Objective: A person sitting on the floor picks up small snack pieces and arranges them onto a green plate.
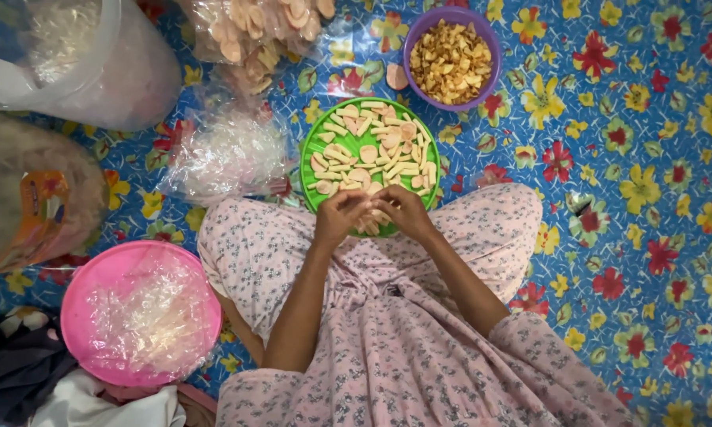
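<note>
Hands (pixel 374 212) meet (fingers curled) over plate (pixel 316 142).

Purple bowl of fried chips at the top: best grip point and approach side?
Take the purple bowl by its bare rim, probably from the far right side. It sits upright and is heaped with golden chips, so a pinch over the rim beats reaching inside. The green plate and both hands crowd the near side; open floral mat lies to the right.
</note>
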